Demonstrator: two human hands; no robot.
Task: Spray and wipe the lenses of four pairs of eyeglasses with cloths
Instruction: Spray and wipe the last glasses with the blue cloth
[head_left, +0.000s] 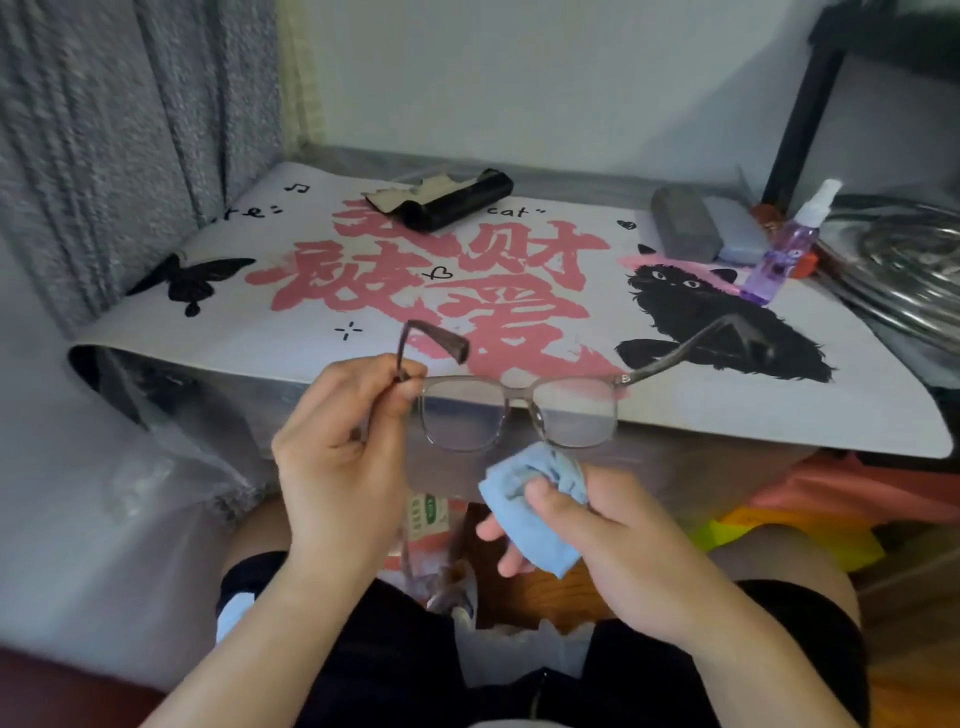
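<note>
Head view, left to right: left hand (345, 441) pinching glasses (517, 410) by the hinge, held up just off the desk edge. Right hand (597, 540) bunched round a blue cloth (535, 499), just under the right lens. Looks like mid-wipe; next probably needs cloth up onto that lens. Grey see-through frame, arms open. Spray (787, 249) parked far right.

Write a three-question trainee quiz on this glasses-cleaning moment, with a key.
1. True or false: the right hand holds the blue cloth.
2. Which hand holds the glasses? A) left hand B) right hand
3. Fill in: the purple spray bottle stands on the mat, beside the printed black ____.

Key: 1 true; 2 A; 3 cat.
</note>
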